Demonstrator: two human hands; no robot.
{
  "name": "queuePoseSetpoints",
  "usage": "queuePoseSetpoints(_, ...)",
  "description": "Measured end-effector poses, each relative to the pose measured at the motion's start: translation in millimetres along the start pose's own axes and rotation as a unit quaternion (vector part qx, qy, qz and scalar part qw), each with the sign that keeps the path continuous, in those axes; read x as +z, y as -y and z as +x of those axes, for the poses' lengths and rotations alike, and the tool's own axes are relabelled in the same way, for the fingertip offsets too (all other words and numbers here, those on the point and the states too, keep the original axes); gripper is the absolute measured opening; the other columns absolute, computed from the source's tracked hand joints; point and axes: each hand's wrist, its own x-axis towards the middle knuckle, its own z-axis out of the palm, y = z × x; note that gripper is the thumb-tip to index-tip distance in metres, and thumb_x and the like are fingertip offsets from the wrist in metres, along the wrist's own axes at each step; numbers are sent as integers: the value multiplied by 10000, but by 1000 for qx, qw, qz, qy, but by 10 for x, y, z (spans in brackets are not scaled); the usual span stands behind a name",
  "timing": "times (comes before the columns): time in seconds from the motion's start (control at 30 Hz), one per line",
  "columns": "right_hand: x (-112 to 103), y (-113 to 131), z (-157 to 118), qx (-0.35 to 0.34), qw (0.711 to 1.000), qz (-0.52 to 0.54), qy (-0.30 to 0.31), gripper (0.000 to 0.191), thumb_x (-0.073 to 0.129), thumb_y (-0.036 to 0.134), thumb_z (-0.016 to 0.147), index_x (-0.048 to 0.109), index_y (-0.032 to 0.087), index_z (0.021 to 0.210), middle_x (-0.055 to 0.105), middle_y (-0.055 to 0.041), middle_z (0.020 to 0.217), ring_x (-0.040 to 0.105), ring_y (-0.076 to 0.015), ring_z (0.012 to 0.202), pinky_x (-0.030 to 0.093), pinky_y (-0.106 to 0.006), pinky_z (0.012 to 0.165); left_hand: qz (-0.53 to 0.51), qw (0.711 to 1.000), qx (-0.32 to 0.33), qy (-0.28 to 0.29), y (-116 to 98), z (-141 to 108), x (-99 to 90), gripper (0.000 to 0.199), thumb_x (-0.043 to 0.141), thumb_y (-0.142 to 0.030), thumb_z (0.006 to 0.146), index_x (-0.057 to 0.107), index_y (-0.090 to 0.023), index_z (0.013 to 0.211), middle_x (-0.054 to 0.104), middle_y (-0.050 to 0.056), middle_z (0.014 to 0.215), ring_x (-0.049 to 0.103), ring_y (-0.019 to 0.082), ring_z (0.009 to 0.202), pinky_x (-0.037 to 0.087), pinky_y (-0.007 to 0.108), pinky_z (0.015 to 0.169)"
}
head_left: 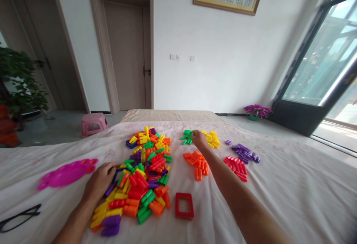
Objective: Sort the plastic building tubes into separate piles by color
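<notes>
Centre: right hand (199, 139) at green pieces (187, 136) | lower left: left hand (100, 177) at mixed pile (138, 181) | I can't tell grips; spacing suggests colour-grouping

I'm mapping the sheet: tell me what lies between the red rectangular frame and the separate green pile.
In the head view, the orange pile lies between the red frame and the green pile.

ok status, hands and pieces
Right hand at green pieces, grip unclear. Left hand at left edge of mixed pile. Red frame lies near pile, blocking neither hand.
</notes>
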Motion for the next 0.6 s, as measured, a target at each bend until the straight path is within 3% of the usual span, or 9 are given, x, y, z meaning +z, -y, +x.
queuePoseSetpoints(0.1,5,73,-84,-10,1000,0,2,285,562,174,836,721,202,1071,733,-85,1061,656,-211,976,404,-246,724,4,1000,0,5,-7,-2,-8,337,442,-348,867,736,-236,986,755,39,1108,676,206,1066,482,276,931)
queuePoseSetpoints(0.2,68,263,-347,-69,997,-7,43,254,536,185,864,737,204,1018,738,-78,1020,663,-202,929,396,-248,698,7,1000,3,10,-10,-1,-9,345,435,-343,869,734,-228,997,753,45,1113,672,209,1074,477,283,945)
queuePoseSetpoints(0.4,210,656,-911,-168,978,-33,120,224,608,378,884,731,219,982,725,-76,1017,650,-214,950,385,-260,707,8,1000,7,14,-16,5,-8,340,434,-334,869,730,-227,997,753,45,1108,672,205,1070,477,282,949)
queuePoseSetpoints(0.6,313,724,-1036,-176,975,-42,130,217,642,320,864,668,219,1055,699,-62,1069,632,-204,969,365,-264,702,12,1000,7,6,-14,6,-8,343,436,-339,863,737,-234,989,758,37,1097,681,202,1057,486,269,933)
